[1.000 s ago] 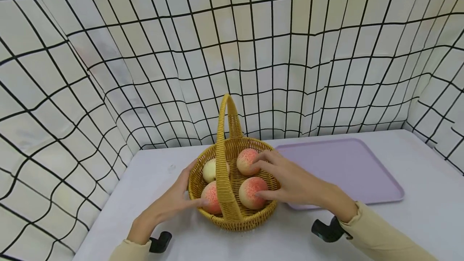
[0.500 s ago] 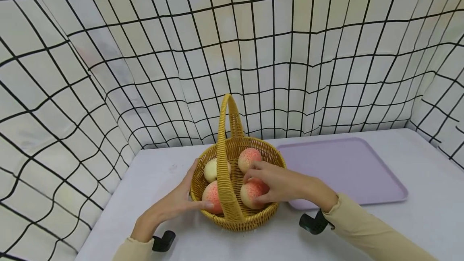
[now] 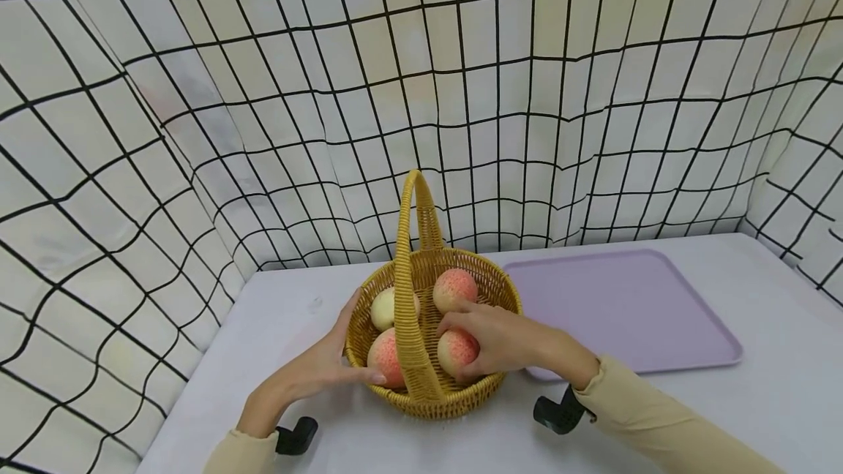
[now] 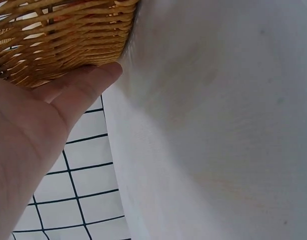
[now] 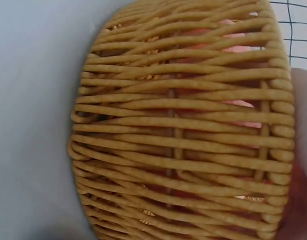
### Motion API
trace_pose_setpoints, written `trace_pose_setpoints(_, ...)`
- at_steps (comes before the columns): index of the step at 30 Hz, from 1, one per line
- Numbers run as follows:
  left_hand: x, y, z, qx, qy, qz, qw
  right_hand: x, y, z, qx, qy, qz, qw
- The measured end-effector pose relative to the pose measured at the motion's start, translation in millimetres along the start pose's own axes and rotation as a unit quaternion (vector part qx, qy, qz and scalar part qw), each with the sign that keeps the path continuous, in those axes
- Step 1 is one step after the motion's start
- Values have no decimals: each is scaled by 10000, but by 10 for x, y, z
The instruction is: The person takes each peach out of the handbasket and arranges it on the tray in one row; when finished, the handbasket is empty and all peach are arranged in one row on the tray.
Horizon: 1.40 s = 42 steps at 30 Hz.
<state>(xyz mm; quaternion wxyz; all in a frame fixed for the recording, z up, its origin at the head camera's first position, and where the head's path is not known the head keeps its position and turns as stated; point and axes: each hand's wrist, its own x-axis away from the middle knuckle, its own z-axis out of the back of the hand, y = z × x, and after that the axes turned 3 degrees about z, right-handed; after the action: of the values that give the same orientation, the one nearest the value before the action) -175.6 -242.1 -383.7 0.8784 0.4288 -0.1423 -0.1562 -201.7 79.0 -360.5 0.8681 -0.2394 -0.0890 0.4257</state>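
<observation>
A yellow wicker basket (image 3: 431,409) with a tall arched handle (image 3: 405,298) stands on the table. My left hand (image 3: 319,368) holds its left side, thumb over the rim; the left wrist view shows fingers (image 4: 88,87) extended along the outside of the weave. Inside the basket, my right hand (image 3: 507,339) grips the front-right peach (image 3: 454,351), its fingers curved round it. Behind that lies another pink-speckled peach (image 3: 454,289). Left of the handle are a third peach (image 3: 385,358) and a pale cream fruit (image 3: 383,309). In the right wrist view the basket wall (image 5: 183,125) hides most of the grip.
A flat lilac tray (image 3: 612,306) lies to the right of the basket on the white-covered table (image 3: 744,291). White cloth (image 3: 369,108) with a black grid pattern walls the back and sides. A black wrist mount (image 3: 560,412) sits under each forearm.
My right hand has moved left and down from above the right-hand peaches, and its fingers have closed round the front-right one. The left hand stays at the basket's side.
</observation>
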Motion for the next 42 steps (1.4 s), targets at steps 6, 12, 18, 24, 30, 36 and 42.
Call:
trace_pose_setpoints(6,11,-1,-2,26,-46,-87,9999,90,0,72,-5,681,-130,9976)
trace_pose_setpoints(12,10,8,8,5,-23,33,10000,352,-45,492,-169,1541,-141,9878)
trace_pose_setpoints(18,-2,-11,16,77,-8,35,10000,662,32,944,-97,2068,-83,9783)
trace_pose_setpoints(24,-7,-31,-2,172,4,28,9998,869,300,1091,232,2024,-510,9777)
trace_pose_setpoints(30,5,-36,2,198,32,44,9998,862,677,858,123,1674,-686,9834)
trace_pose_setpoints(36,11,-27,-1,146,43,14,9999,768,890,580,52,1325,-687,9888)
trace_pose_setpoints(42,5,-38,-5,133,49,-18,9999,648,956,431,174,1224,-799,9891)
